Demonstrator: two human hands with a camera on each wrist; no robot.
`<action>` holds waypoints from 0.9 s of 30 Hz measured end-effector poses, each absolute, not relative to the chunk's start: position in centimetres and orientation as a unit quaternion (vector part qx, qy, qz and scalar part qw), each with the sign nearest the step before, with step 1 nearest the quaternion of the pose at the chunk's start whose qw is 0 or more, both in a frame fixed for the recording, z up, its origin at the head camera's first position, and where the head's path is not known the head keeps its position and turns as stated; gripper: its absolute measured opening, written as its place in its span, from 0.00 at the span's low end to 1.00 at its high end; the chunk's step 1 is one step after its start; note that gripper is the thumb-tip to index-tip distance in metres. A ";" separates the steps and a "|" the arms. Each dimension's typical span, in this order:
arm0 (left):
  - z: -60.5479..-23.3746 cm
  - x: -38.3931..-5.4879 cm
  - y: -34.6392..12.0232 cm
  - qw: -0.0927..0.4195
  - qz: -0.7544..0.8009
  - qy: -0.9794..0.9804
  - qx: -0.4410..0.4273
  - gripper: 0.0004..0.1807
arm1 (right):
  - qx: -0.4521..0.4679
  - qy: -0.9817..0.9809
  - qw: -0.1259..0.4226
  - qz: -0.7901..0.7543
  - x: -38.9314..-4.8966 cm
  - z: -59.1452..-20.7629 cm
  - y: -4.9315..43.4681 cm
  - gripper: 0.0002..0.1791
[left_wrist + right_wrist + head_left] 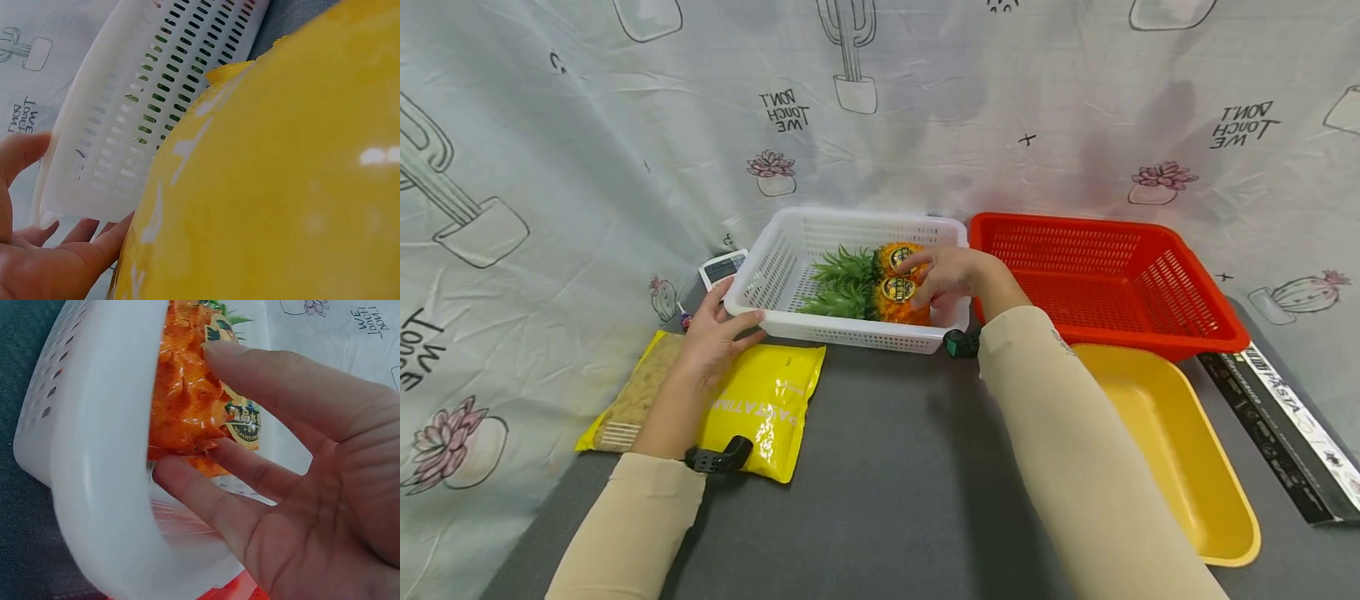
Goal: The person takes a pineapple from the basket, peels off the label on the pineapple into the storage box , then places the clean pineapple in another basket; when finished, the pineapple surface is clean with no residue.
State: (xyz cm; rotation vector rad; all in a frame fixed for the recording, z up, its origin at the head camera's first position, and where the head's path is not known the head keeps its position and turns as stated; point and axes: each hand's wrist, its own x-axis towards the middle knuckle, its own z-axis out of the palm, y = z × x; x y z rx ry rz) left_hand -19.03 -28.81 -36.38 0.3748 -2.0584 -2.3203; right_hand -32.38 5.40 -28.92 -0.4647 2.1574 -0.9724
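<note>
Pineapples [882, 304] in white basket [850, 331], counter's [865, 483] far edge
My left hand [713, 337] grips the basket, right hand [952, 273] spread loosely on the fruit

And here's the dark grey table [865, 483], spread across the lower frame, with a white basket [850, 329] at upper centre, red basket [1097, 283] upper right, yellow tray [1195, 467] lower right, black-and-white box [1279, 429] far right, and yellow packaging [771, 408] left of centre!
</note>
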 end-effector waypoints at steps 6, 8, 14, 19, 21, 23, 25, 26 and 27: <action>-36.4 -19.0 -29.0 0.013 -0.744 -0.656 0.126 0.48 | -0.208 0.860 0.342 -0.317 -32.5 -29.3 4.9 0.40; -36.5 -19.1 -29.1 0.011 -0.748 -0.652 0.124 0.48 | -0.207 0.866 0.342 -0.300 -32.3 -29.3 4.7 0.41; -36.5 -19.0 -28.9 0.004 -0.752 -0.650 0.113 0.50 | -0.183 0.877 0.345 -0.279 -31.8 -29.0 4.3 0.43; -36.5 -19.0 -29.1 0.006 -0.752 -0.649 0.114 0.50 | -0.178 0.884 0.339 -0.269 -31.7 -29.0 4.2 0.44; -36.5 -18.9 -29.1 0.005 -0.753 -0.649 0.115 0.49 | -0.181 0.885 0.339 -0.262 -31.7 -29.1 4.1 0.45; -36.5 -19.0 -29.2 0.003 -0.752 -0.650 0.113 0.49 | -0.181 0.886 0.339 -0.258 -31.7 -29.2 4.0 0.46; -36.5 -19.0 -29.1 0.001 -0.751 -0.650 0.111 0.49 | -0.179 0.890 0.335 -0.253 -31.8 -29.4 3.9 0.47; -36.5 -19.0 -29.1 0.000 -0.753 -0.648 0.109 0.49 | -0.178 0.892 0.332 -0.250 -31.8 -29.5 3.9 0.47; -36.5 -19.0 -29.2 -0.001 -0.755 -0.647 0.109 0.49 | -0.179 0.895 0.327 -0.247 -31.8 -29.6 3.9 0.46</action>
